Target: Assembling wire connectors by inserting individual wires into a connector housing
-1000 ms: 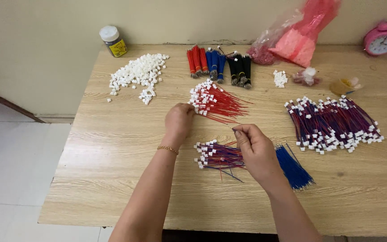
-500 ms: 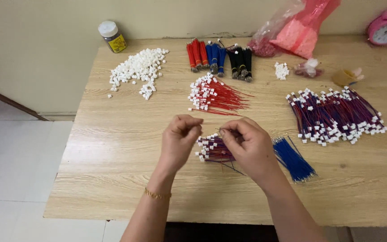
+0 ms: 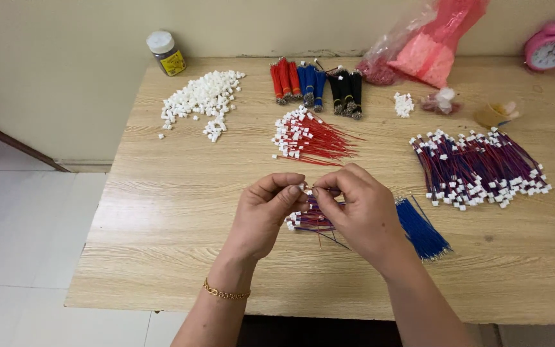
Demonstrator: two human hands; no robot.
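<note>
While both hands meet over the middle of the wooden table, the head camera looks straight down on them. The left hand is curled narrow, its thumb and forefinger pinched on a tiny white connector at the fingertips. The right hand is likewise nearly closed, thumb and forefinger pressed together just beside that connector; a thin wire seems to run from the pinch, though it is too small to tell for sure. The two sets of fingertips almost touch. A gold bracelet sits on the left wrist.

Directly under the hands lies a small bundle of red and blue wires with white ends, partly hidden by the fingers. Just right of the right hand rests a bundle of blue wires. Beyond the hands lies a fan of red wires with white plugs. Far left is a heap of white connectors, well apart. At the right, a large pile of finished wires is spread out.
</note>
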